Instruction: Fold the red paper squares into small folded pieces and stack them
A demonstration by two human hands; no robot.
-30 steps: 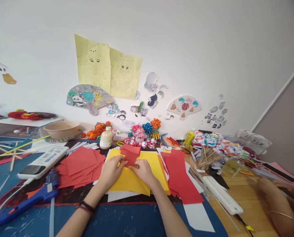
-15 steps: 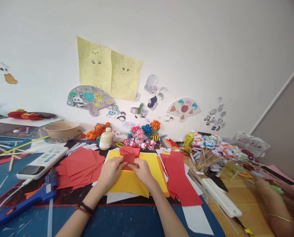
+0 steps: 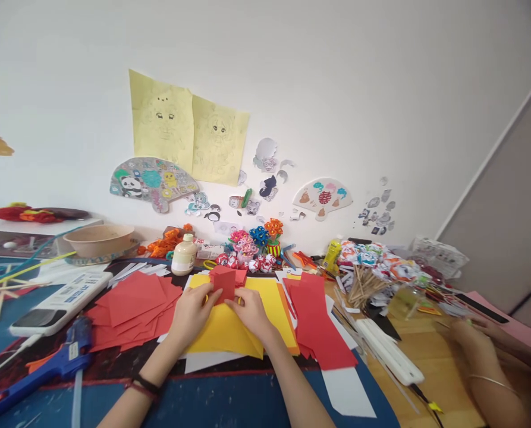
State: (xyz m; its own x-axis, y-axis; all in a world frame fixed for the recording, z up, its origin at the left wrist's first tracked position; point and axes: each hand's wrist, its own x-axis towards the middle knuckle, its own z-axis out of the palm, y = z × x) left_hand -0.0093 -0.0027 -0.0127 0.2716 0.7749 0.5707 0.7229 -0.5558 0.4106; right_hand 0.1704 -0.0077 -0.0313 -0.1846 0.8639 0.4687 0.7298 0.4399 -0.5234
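Both hands at lower centre of the frame, meeting over a small red paper piece [image 3: 223, 284]. Left hand [image 3: 192, 314] on the piece's left edge, right hand [image 3: 250, 310] on its right; fingers of each curled and pinched onto the red paper piece, which stands lifted a little above the yellow sheet [image 3: 229, 327]. Black band on the left wrist, low in the frame.

Under the yellow sheet, a white sheet [image 3: 207, 360], its edge showing toward the bottom. Left of centre, a loose spread of red squares [image 3: 134, 306] fanned over the dark surface [image 3: 229, 401]. Right of centre, a stack of long red strips [image 3: 321, 324], just beside the yellow sheet, overlapping a white cut shape [image 3: 349, 392]. Further right, a white stapler-like bar [image 3: 387, 351] and a bundle of wooden sticks [image 3: 365, 284].

At lower left, a blue glue gun [image 3: 37, 371]; above it a white power strip [image 3: 55, 300]. Behind the hands, near the wall, a cream glue bottle [image 3: 184, 255] and a cluster of small paper flowers [image 3: 254, 246]. At far left, a tan bowl [image 3: 99, 239].

On the wall, upper centre, two yellow drawings [image 3: 187, 135]; below them paper fans and small cut-outs.

At the lower right edge, another person's forearm [image 3: 492, 380] with a thin bangle, resting on the wooden part of the surface.
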